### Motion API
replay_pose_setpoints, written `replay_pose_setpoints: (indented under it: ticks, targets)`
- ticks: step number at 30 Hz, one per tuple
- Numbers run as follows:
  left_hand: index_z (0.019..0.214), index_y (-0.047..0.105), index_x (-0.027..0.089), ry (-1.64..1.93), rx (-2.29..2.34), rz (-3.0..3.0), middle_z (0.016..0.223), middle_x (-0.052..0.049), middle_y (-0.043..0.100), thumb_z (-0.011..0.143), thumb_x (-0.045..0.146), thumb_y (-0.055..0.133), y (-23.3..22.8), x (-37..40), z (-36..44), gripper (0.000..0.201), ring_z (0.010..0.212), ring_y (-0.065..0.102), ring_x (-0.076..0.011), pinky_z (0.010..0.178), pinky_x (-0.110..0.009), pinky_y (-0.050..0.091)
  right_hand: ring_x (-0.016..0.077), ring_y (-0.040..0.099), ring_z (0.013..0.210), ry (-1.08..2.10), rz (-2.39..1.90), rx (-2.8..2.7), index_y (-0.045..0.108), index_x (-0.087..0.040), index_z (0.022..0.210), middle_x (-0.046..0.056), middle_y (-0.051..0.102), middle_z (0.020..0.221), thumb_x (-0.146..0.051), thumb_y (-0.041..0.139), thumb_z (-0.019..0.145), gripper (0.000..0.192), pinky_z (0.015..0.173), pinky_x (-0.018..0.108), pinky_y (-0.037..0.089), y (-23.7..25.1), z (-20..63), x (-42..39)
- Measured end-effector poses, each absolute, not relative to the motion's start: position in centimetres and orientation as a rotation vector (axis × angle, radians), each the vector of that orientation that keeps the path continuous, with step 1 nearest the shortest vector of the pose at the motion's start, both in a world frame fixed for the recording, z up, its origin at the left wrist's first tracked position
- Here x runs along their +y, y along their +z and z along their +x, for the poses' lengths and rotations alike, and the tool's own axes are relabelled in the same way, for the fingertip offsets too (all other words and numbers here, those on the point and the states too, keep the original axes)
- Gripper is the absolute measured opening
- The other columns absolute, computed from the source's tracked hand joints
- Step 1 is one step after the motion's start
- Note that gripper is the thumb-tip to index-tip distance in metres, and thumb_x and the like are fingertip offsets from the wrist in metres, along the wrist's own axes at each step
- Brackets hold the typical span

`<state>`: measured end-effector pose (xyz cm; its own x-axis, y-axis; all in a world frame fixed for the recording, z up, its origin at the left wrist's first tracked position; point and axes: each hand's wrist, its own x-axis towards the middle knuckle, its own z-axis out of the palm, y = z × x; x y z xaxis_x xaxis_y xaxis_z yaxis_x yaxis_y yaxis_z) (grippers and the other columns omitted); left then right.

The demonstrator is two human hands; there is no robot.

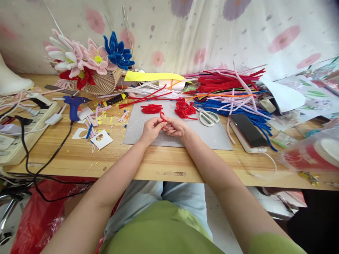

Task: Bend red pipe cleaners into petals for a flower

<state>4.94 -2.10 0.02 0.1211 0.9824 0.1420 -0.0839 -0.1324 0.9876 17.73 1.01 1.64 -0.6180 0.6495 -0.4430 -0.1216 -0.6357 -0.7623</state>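
Over grey mat (217, 135) | both hands (left (151, 129), right (173, 127)) pinch red stem piece (162, 116), pointing up-away

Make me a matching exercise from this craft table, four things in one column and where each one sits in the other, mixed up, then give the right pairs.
Things:
1. glue gun
2. scissors
3. phone
4. small red piece

Places:
A. pinched between the left hand and right hand
B. on the grey mat, right of the folded red petals
C. on the bare wood at the left, by the power strip
D. off the mat's right edge, below the blue stems

Pairs: 1-C, 2-B, 3-D, 4-A
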Motion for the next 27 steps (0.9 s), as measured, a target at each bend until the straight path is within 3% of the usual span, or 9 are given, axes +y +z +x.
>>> replay_pose_setpoints:
  ticks: [5, 10, 13, 19, 27]
  targets:
    - [0.07, 0.069, 0.02, 1.369, 1.133, 1.482, 0.069, 0.001, 0.06, 0.064, 0.021, 0.073, -0.5, -0.7, 4.3, 0.007, 0.071, 0.054, -0.0108, 0.069, -0.022, 0.042, 0.0005, 0.016, 0.035, 1.822, -0.904, -1.003, 0.043, -0.018, 0.067, -0.012, 0.032, 0.043, -0.044, 0.074, 0.065, 0.04, 0.031, 0.014, 0.011, 1.2, 17.3, 0.8]
    - [0.089, 0.071, 0.017, 1.303, 1.238, 1.486, 0.05, 0.007, 0.043, 0.069, 0.02, 0.067, -0.6, -0.2, 4.0, 0.02, 0.05, 0.04, -0.0068, 0.053, -0.021, 0.035, 0.0045, 0.039, 0.049, 1.251, -0.912, -1.176, 0.049, -0.018, 0.07, -0.006, 0.049, 0.057, -0.045, 0.077, 0.057, 0.041, 0.045, 0.018, 0.031, 0.6, 16.6, 0.8]
    - [0.091, 0.067, 0.014, 1.198, 1.127, 1.327, 0.051, 0.006, 0.048, 0.072, 0.022, 0.064, -0.3, -0.6, 4.2, 0.021, 0.043, 0.042, -0.0053, 0.045, -0.02, 0.032, 0.0076, 0.046, 0.058, 1.193, -0.922, -1.314, 0.051, -0.017, 0.069, -0.003, 0.053, 0.063, -0.052, 0.073, 0.058, 0.043, 0.054, 0.022, 0.038, 0.4, 16.7, 1.0]
    - [0.081, 0.061, 0.013, 1.117, 1.125, 1.176, 0.057, 0.002, 0.056, 0.074, 0.028, 0.063, 0.3, -1.0, 4.5, 0.016, 0.045, 0.054, -0.0076, 0.037, -0.018, 0.036, 0.0065, 0.039, 0.054, 1.132, -1.025, -1.392, 0.047, -0.017, 0.066, -0.005, 0.045, 0.057, -0.057, 0.064, 0.064, 0.043, 0.051, 0.022, 0.031, 0.0, 17.3, 1.4]
    - [0.071, 0.058, 0.014, 1.081, 1.091, 1.227, 0.046, 0.008, 0.045, 0.078, 0.025, 0.06, 0.2, -1.0, 4.5, 0.013, 0.033, 0.039, -0.0033, 0.034, -0.017, 0.036, 0.0081, 0.043, 0.056, 1.245, -0.992, -1.37, 0.047, -0.017, 0.064, -0.004, 0.044, 0.055, -0.057, 0.065, 0.063, 0.044, 0.051, 0.022, 0.031, 0.7, 17.1, 0.9]
